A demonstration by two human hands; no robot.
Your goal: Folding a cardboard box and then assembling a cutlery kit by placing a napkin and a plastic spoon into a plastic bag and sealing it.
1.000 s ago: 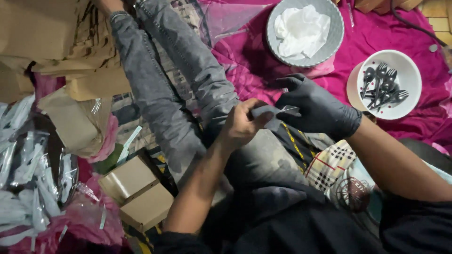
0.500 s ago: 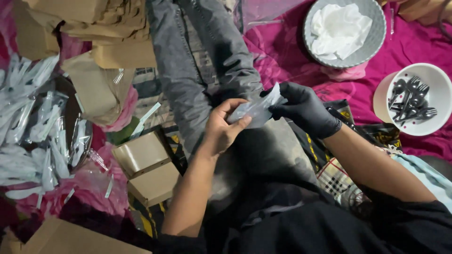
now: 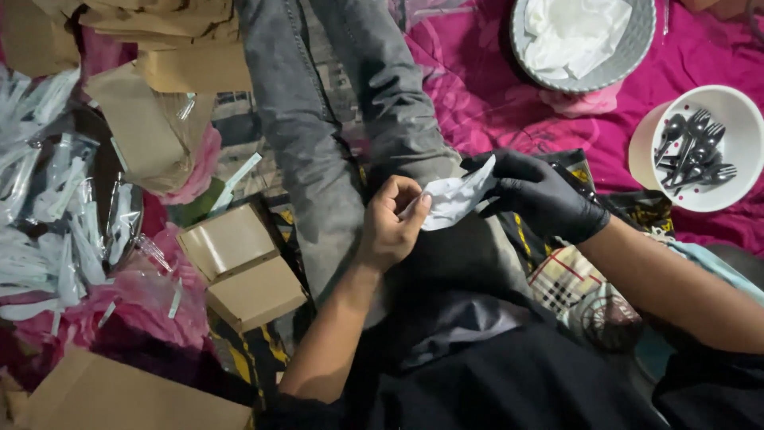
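Note:
My bare left hand [image 3: 391, 221] and my right hand [image 3: 543, 193], in a black glove, hold a small clear plastic pouch with white paper inside [image 3: 454, 199] between them, above my lap. The left fingers curl round the pouch's left end; the gloved fingers pinch its upper right end. My legs in grey jeans [image 3: 318, 135] stretch away from me. A white bowl of black plastic cutlery [image 3: 730, 111] sits at the right, beyond my right hand. A grey bowl of white napkins [image 3: 521, 36] is at the top.
A pile of filled clear pouches [image 3: 56, 207] lies at the left on pink cloth. Two small brown cardboard boxes [image 3: 239, 263] sit beside my left leg. Flattened brown cartons [image 3: 151, 48] are stacked at the top left. A magenta sheet [image 3: 477, 87] covers the floor.
The view has shifted, so everything appears further down and right. Both hands stay on the pouch, which now shows white paper and is turned more upright between them.

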